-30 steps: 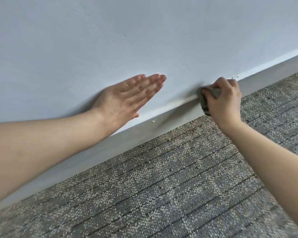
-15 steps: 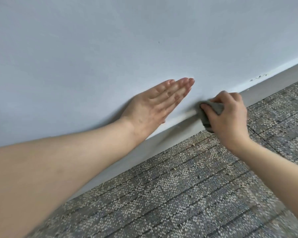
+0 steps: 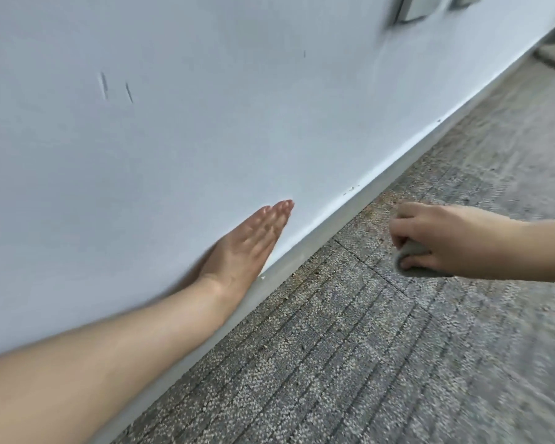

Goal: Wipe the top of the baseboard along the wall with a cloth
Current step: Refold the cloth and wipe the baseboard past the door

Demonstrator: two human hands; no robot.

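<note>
Cloth (image 3: pixel 414 251): grey and bunched up, held in the right hand, over the carpet and well apart from the baseboard; whether it touches the carpet cannot be told.
Right hand (image 3: pixel 446 241): fingers and thumb curled round the cloth and gripping it, knuckles up, forearm coming in from the right side.
Left hand (image 3: pixel 247 241): fingers straight and together, palm flat against the wall just above the baseboard, holding nothing; the forearm runs along the foot of the wall and covers part of the baseboard.
Baseboard (image 3: pixel 318 235): grey strip between wall and carpet, running from lower left to upper right; a few dark specks sit on its top edge beyond the left fingertips, and a small white chip shows by the left wrist.
Wall (image 3: pixel 205 123): pale and plain, with two short dark scratches (image 3: pixel 116 88) in its upper left part and blurred plates (image 3: pixel 420 8) at the top right.
Carpet (image 3: pixel 366 347): grey ribbed tiles; brownish crumbs (image 3: pixel 305 277) lie scattered along the edge next to the baseboard.
</note>
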